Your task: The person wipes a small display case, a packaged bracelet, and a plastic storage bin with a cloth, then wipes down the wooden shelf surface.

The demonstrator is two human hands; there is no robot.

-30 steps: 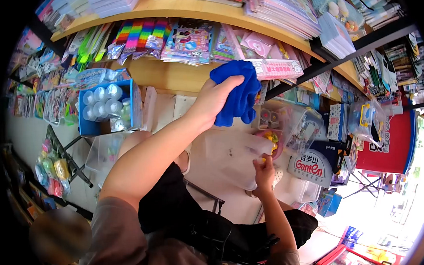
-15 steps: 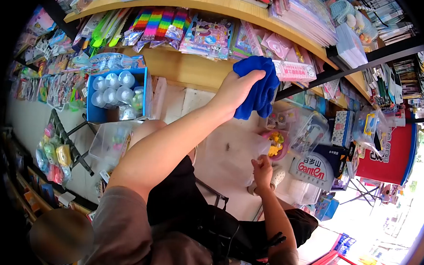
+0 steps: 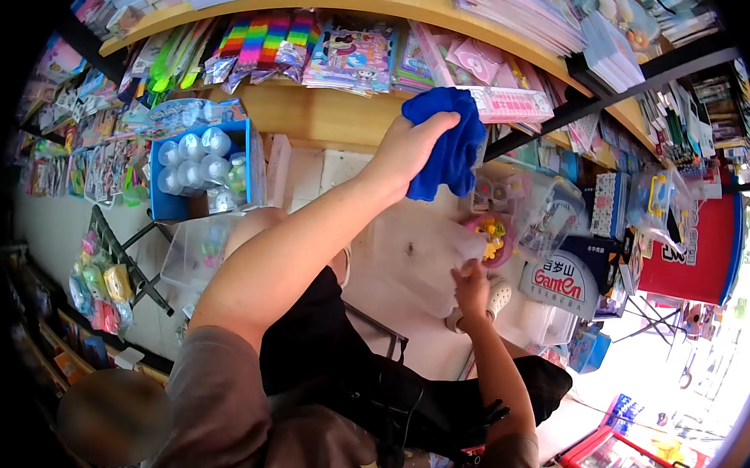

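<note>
Nearest, a grey-brown sleeve (image 3: 219,400) and black shorts (image 3: 304,346) fill the bottom. The person's left arm stretches up and across to the centre, where the left hand (image 3: 409,153) grips a crumpled blue cloth (image 3: 449,155). The thumb presses over its top; the cloth bunches to the right of the palm and droops below it, hiding the other fingers. Lower right, the right hand (image 3: 473,290) has partly curled fingers over the edge of some translucent plastic (image 3: 430,248); whether they hold it cannot be told. Just above that hand, yellow pieces (image 3: 490,233) sit in a pink bowl (image 3: 507,247). Beyond the cloth, its upper right edge meets the view of a pink box (image 3: 512,104) on a wooden shelf (image 3: 303,116); contact is unclear.
</note>
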